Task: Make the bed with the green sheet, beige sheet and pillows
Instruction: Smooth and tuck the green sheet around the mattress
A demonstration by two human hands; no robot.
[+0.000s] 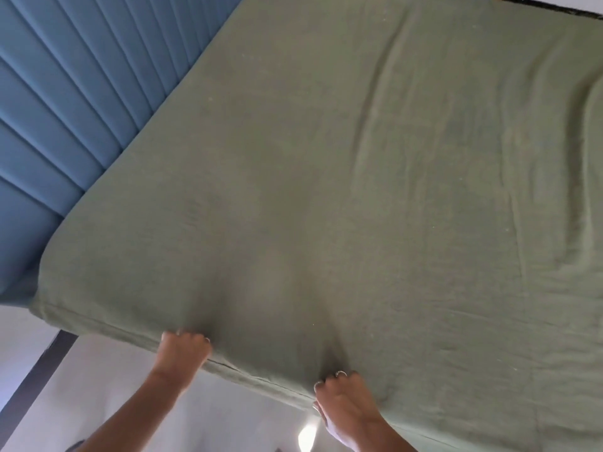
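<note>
Right hand [346, 402], lower centre: fingers curled, pinching green sheet [326, 174] at near edge. Left hand [182, 350], lower left: fingers curled over same edge. Sheet spreads up-frame from both hands across bed, long creases at right. Blue headboard [65, 109] upper left. Beige sheet, pillows not visible; sheet's right side cut off.

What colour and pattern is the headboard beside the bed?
Blue, with padded vertical channels, seen in the head view: headboard.
</note>
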